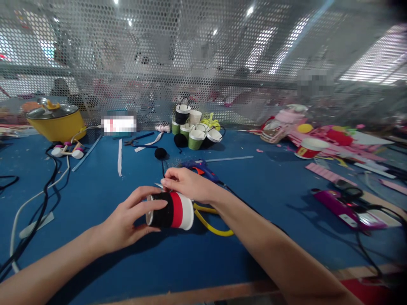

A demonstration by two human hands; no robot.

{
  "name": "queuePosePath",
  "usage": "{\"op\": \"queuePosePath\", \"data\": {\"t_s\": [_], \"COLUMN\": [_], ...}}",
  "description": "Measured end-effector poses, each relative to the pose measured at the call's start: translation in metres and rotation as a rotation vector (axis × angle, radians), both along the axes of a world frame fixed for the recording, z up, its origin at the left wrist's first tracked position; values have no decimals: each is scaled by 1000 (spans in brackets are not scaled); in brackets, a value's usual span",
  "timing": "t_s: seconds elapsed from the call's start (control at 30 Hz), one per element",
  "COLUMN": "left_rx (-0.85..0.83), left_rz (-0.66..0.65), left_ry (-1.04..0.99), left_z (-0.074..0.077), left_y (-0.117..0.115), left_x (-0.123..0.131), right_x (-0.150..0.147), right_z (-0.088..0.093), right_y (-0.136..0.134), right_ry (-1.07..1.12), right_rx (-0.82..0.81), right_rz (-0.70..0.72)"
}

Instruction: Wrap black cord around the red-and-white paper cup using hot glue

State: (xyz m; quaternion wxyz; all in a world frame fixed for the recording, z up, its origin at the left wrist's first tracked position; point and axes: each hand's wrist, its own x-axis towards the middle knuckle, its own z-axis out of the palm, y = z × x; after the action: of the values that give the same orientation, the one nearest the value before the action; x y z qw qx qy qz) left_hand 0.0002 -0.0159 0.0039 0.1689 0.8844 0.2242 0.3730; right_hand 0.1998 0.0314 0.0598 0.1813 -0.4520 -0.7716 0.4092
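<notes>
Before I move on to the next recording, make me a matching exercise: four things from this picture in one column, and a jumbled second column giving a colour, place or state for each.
Things:
1. Held cup
2. Pot
3. Glue gun
4. Yarn ball

Descriptions:
A. Blue, lying just beyond the right hand
B. Round and black all over
C. Banded black, red and white, tipped on its side in the grip of the left hand
D. Yellow, on the far left

Right pairs: 1-C, 2-D, 3-A, 4-B
</notes>
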Motion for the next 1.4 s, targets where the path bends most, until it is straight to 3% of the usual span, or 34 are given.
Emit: {"op": "queuePosePath", "data": {"t_s": [0.17,0.27,0.37,0.53,0.6,0.73,0.9,1.07,1.23,1.4], "left_rx": [93,11,-223,-718,-733,-579,-485,-591,-849,-913], "left_rz": [17,67,97,40,58,100,66,46,78,65], "left_ry": [46,17,-84,-197,-190,-199,-197,-250,-345,-397], "left_z": [-3,-4,-1,5,5,4,4,5,4,5], "left_y": [1,1,1,0,-1,-1,-3,-1,6,8], "left_x": [1,2,5,10,12,11,10,12,11,8], "right_x": [2,1,-1,-5,-6,-7,-17,-35,-43,-41], "right_z": [2,3,4,3,1,0,-2,-12,-22,-24], "right_y": [-1,-3,-9,-21,-22,-15,13,64,114,134], "right_ry": [-123,-136,-158,-184,-167,-46,161,179,88,15], "right_rx": [87,121,167,266,269,185,-77,-154,-67,96], "right_rz": [104,58,-6,-72,-83,-78,-172,-285,-394,-375]}}
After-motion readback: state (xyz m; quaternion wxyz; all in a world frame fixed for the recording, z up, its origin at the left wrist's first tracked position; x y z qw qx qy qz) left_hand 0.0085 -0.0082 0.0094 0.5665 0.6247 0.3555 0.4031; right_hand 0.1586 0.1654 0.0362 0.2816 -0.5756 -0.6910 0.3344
